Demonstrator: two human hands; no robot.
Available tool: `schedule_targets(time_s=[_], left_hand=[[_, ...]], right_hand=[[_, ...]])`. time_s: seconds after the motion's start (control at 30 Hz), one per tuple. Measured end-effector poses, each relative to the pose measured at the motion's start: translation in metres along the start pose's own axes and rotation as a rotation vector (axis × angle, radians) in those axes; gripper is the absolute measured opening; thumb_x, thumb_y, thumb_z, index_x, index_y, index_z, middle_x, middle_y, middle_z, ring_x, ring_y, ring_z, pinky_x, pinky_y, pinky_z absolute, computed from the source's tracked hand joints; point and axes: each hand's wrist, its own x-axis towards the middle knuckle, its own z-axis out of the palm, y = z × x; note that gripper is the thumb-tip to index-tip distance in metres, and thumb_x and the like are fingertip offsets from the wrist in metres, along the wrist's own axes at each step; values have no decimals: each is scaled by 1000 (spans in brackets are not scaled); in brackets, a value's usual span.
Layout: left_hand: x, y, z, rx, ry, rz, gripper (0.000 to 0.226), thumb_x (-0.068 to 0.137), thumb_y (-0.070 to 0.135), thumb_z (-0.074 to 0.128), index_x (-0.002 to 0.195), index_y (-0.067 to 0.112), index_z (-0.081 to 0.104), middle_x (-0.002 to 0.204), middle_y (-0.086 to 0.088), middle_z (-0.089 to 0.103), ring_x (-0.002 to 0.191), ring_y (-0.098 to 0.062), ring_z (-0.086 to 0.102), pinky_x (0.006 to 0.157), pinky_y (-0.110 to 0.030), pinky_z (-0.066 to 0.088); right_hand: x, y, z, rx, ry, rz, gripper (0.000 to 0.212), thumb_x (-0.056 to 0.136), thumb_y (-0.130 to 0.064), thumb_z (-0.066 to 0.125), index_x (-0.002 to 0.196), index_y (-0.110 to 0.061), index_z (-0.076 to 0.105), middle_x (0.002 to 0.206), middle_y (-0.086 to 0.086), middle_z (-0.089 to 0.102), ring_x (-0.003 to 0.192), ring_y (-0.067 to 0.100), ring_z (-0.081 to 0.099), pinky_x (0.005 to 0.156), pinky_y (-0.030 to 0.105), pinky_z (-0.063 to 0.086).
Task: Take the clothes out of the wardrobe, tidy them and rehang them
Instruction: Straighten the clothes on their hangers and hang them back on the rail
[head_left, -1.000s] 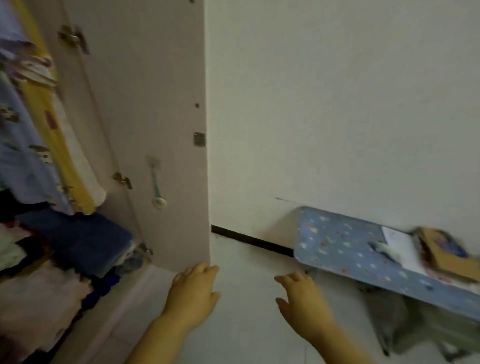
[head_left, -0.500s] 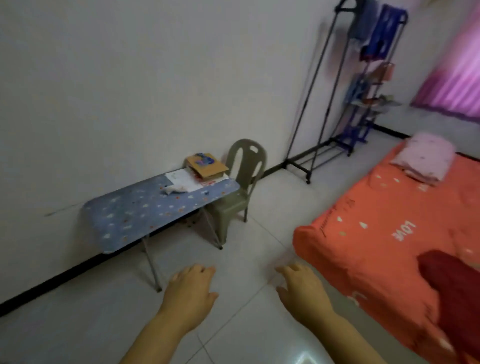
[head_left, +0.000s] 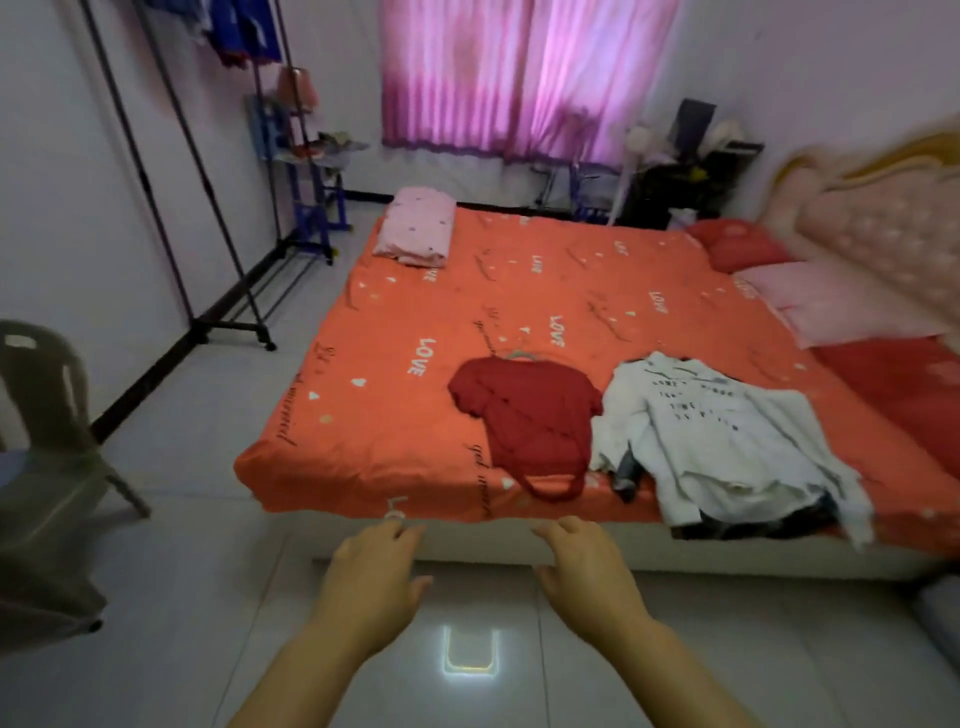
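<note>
A dark red garment lies spread on the orange bed, with a hanger hook showing at its collar. Right of it sits a white printed shirt over darker clothes near the bed's front edge. My left hand and my right hand hover palm down over the floor, just short of the bed's front edge. Both have relaxed fingers and hold nothing. The wardrobe is out of view.
A grey plastic chair stands at the left. A black clothes rack with hanging clothes lines the left wall. A folded pink blanket and pillows lie on the bed. Pink curtains cover the far window.
The view has swung right from the wardrobe and wall, past the small blue table and chair, to the bed. Both hands keep the same empty, outstretched pose.
</note>
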Motion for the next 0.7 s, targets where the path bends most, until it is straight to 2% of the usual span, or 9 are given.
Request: schedule_targets(time_s=[0.2,0.33,0.57,0.7], left_hand=[[108,113,16,30,-40,125,58,89,45,49,142,30,31,137,7,40,124,-16,41,98,-29,34],[167,153,17,43,-46,152,57,87,45,51,140,32,35,134,9,45,121,-16,44,93,-29,38],[262,139,21,60,-72,83,55,88,46,47,140,31,34,137,8,42,124,-17,43,96,-27,34],[328,114,30,39,-107,52,57,88,44,49,141,29,33,135,6,42,124,-18,42,97,-29,34]], right_hand=[[23,128,-25,2,8,100,48,91,-20,46,138,-25,40,134,-2,46,122,20,41,98,28,34],[55,183,-34,7,1,104,49,91,-20,45,139,-25,39,134,-2,45,123,20,39,102,29,32],[154,221,-25,45,-37,90,43,90,-28,48,133,-30,45,127,-4,49,120,18,43,96,27,35],[223,233,-12,37,-68,102,47,90,-24,44,137,-29,43,131,-6,49,122,16,42,98,26,34]])
